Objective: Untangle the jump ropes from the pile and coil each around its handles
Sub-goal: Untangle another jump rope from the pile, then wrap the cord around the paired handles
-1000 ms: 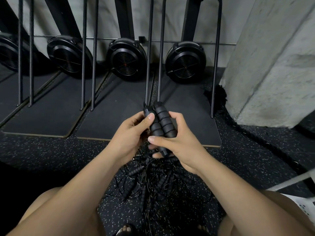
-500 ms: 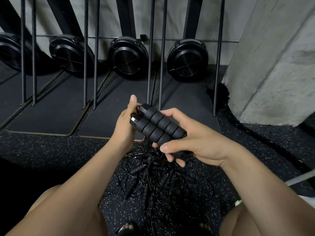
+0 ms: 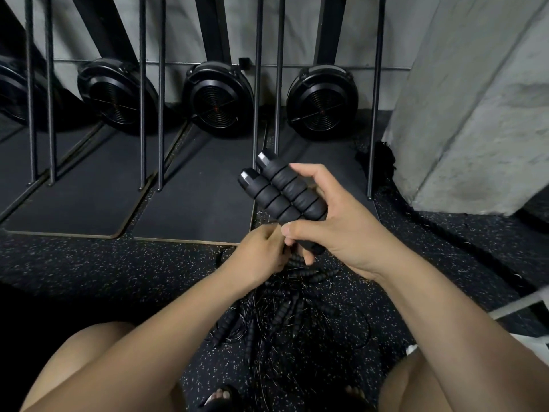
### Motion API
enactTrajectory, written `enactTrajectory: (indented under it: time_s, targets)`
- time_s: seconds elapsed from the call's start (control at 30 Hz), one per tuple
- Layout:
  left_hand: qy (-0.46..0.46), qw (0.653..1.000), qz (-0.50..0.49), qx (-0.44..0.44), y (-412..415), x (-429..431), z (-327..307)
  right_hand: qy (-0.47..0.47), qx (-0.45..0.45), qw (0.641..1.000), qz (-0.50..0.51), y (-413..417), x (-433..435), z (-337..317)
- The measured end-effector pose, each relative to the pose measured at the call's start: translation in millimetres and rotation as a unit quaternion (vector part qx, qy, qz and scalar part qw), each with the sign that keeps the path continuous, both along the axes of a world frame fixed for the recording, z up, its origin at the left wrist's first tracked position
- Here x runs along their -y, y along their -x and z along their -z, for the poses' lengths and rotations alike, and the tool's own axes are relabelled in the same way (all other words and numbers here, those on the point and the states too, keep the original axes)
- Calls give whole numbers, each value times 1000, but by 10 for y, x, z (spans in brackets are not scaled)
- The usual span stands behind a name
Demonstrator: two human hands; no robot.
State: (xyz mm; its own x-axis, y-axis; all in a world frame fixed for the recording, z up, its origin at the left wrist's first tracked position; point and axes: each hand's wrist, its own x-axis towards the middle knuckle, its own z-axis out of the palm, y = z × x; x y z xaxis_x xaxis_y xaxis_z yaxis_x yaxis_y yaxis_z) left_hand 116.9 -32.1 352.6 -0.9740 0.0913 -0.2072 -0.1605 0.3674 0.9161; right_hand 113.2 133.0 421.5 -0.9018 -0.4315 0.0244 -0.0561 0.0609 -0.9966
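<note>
My right hand (image 3: 335, 227) grips two black ribbed foam jump rope handles (image 3: 279, 188) side by side, their capped ends pointing up and to the left. My left hand (image 3: 261, 251) sits just below them with curled fingers, pinching a thin black cord near the handles' lower ends. Beneath both hands, on the speckled floor between my knees, lies the tangled pile of jump ropes (image 3: 285, 310) with several more black handles and thin wiry cords.
Three black fan-wheel machines (image 3: 217, 99) stand along the wall on dark mats (image 3: 196, 197), with thin vertical black bars (image 3: 160, 93) in front. A concrete pillar (image 3: 475, 99) rises at right. A thick black rope (image 3: 463, 242) trails across the floor beside it.
My right hand has lifted the two handles up and to the right. My left hand left the handles' upper ends and dropped below them to the cord.
</note>
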Motion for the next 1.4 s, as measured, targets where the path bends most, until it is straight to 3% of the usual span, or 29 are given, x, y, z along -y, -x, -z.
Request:
enactTrajectory:
  time_s: [0.1, 0.2, 0.33, 0.47, 0.57, 0.67, 0.8, 0.93, 1.2, 1.3, 1.4]
  targets:
    - [-30, 999, 34, 5, -54, 54, 10, -22, 40, 999, -13, 13, -15, 14]
    - [14, 998, 63, -22, -94, 73, 7, -18, 66, 997, -34, 37, -23, 33]
    - [37, 995, 60, -63, -76, 101, -96, -40, 33, 998, 44, 128, -85, 6]
    - [57, 989, 76, -116, -79, 156, -131, -146, 0, 985, 86, 268, -237, 64]
    - [95, 982, 80, -144, -28, 214, -109, -230, 11, 971, 56, 319, -322, 123]
    - [34, 986, 73, -146, 37, 298, -107, -319, 23, 947, -2, 302, -349, 162]
    - [-21, 987, 67, -148, 60, 347, -125, -371, 66, 911, -171, 163, -262, 157]
    - [-56, 987, 65, -135, 56, 386, -168, -337, 74, 894, -286, 41, -221, -1]
    - [-260, 957, 128, -18, 88, 446, -171, -187, 130, 930, -288, 13, -351, -159]
    - [-228, 968, 104, -2, 151, 420, -135, -104, 128, 950, -266, 38, -353, -172]
    - [-168, 983, 41, -55, 152, 350, -78, -12, 137, 975, -174, 79, -337, -180]
